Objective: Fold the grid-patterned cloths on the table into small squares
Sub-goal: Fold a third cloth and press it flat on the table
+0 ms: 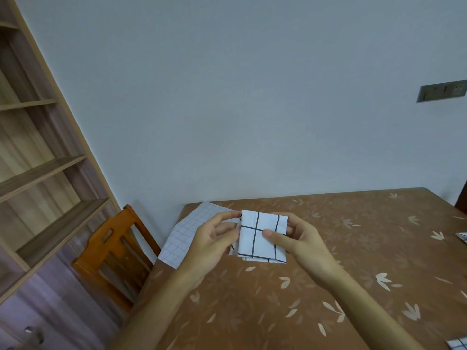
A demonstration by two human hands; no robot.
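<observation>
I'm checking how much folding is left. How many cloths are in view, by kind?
Bold-grid cloth, folded, held by left hand and right hand: 1
Fine-grid cloth, flat on the table: 1
Partly seen cloths, right edge and bottom corner: 2
Total: 4

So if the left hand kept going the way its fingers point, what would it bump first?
The left hand pinches the folded cloth, so it meets that first. Pushing on, it would probably reach the right hand gripping the other edge, though depth is unclear.
</observation>
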